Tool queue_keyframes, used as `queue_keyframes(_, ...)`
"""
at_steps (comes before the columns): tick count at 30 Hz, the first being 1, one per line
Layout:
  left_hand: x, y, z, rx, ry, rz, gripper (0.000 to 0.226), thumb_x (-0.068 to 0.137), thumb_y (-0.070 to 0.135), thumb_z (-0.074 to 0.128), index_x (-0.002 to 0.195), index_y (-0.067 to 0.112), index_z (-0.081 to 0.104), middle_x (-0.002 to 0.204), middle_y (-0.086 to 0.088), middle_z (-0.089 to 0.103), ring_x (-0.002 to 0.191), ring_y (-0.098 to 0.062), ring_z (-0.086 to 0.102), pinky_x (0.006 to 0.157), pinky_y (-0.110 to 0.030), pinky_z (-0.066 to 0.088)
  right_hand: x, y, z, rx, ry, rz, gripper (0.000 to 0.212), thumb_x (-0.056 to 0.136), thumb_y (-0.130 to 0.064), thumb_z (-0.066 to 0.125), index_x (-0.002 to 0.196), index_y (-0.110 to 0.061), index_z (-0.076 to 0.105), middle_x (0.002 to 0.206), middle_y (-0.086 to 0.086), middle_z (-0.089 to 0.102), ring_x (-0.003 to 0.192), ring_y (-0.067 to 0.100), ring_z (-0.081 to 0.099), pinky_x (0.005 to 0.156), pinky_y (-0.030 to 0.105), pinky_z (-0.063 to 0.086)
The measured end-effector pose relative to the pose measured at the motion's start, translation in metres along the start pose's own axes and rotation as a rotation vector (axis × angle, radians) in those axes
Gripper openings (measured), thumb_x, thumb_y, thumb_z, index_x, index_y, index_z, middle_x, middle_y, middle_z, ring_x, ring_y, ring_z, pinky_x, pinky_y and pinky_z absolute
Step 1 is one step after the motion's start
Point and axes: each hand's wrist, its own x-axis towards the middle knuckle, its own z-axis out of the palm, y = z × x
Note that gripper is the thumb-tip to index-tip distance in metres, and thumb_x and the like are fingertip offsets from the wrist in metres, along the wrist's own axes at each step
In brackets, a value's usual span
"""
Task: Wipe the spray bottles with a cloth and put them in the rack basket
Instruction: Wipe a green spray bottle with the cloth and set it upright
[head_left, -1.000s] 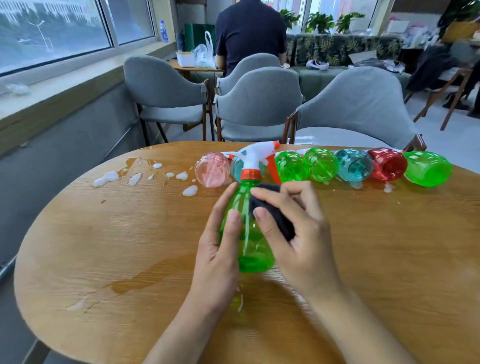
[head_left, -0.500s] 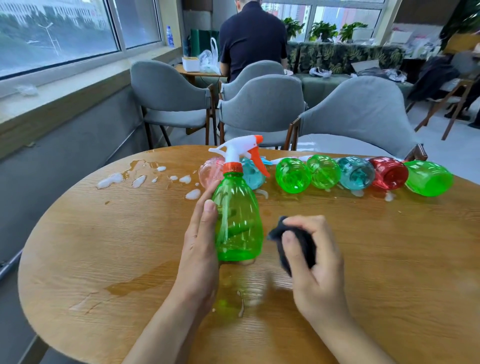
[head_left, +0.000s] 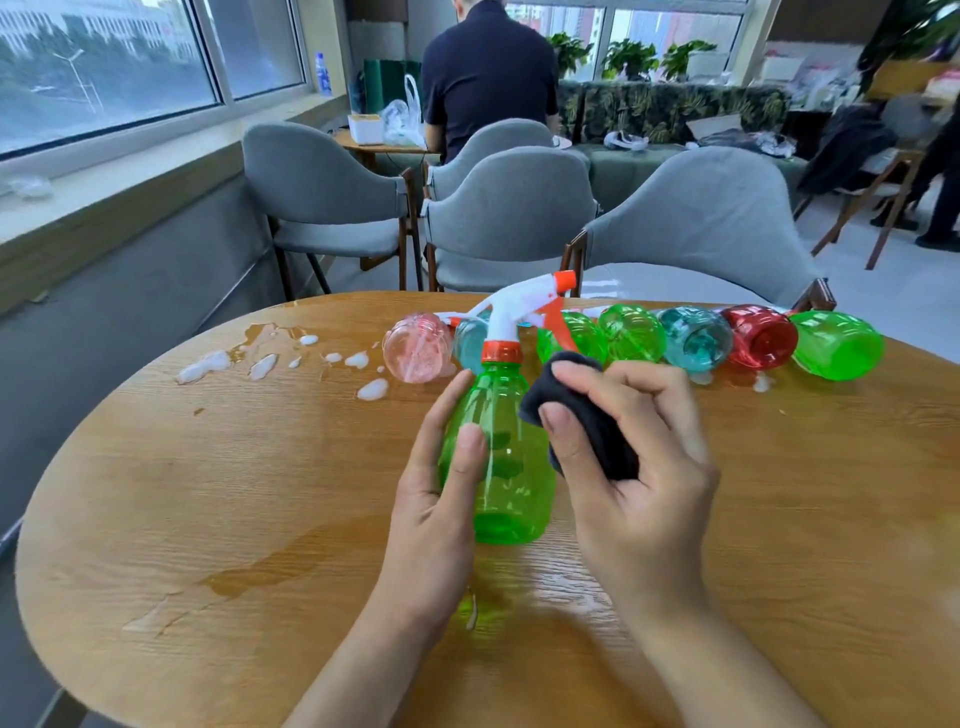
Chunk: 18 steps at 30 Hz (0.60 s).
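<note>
My left hand (head_left: 436, 499) grips a green spray bottle (head_left: 506, 467) with a white and orange trigger head, held above the round wooden table (head_left: 208, 493). My right hand (head_left: 634, 467) holds a bunched dark cloth (head_left: 582, 415) against the bottle's right shoulder. Behind them, a row of several spray bottles lies on its side: a pink one (head_left: 415, 348), green ones (head_left: 631, 332), a teal one (head_left: 693, 338), a red one (head_left: 761, 335) and a green one (head_left: 836, 343) at the right end. No rack basket is in view.
White foam blobs (head_left: 202, 366) and wet patches (head_left: 291, 561) mark the table's left and near side. Grey chairs (head_left: 701, 223) stand behind the table. A person in a dark shirt (head_left: 488, 73) sits with their back turned at a far table.
The nozzle now points right instead of left. My right hand has come back from beside the bottle and put the cloth against its upper right side.
</note>
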Motion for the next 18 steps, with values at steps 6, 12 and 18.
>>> queue_keyframes(6, -0.004, -0.001, 0.005, 0.044, 0.011, 0.022, 0.048, 0.105, 0.039, 0.05, 0.152, 0.031, 0.055, 0.146, 0.02, 0.064, 0.14, -0.001, 0.056, 0.115, -0.025, 0.046, -0.004, 0.006, 0.016, -0.106, -0.183, 0.01, 0.027, 0.105, -0.03, 0.062, 0.125, -0.019, 0.076, 0.111, 0.001, 0.053, 0.096, 0.014, 0.061, 0.081, 0.031, 0.055)
queue_keyframes(12, 0.01, 0.005, -0.015, -0.053, 0.19, -0.077, 0.041, 0.105, 0.061, 0.052, 0.143, 0.048, 0.061, 0.146, 0.006, 0.066, 0.139, -0.025, 0.06, 0.119, -0.06, 0.044, -0.042, 0.009, 0.018, -0.031, -0.364, -0.206, 0.02, 0.104, -0.028, 0.066, 0.122, -0.022, 0.073, 0.108, 0.0, 0.047, 0.088, 0.015, 0.06, 0.075, 0.026, 0.053)
queue_keyframes(18, 0.01, 0.005, -0.014, -0.056, 0.188, -0.035, 0.042, 0.105, 0.061, 0.051, 0.143, 0.048, 0.061, 0.148, 0.006, 0.064, 0.141, -0.023, 0.058, 0.119, -0.057, 0.044, -0.033, 0.008, 0.007, 0.05, -0.168, -0.087, 0.016, 0.101, -0.02, 0.065, 0.11, -0.015, 0.077, 0.104, 0.005, 0.056, 0.094, 0.01, 0.061, 0.083, 0.019, 0.048)
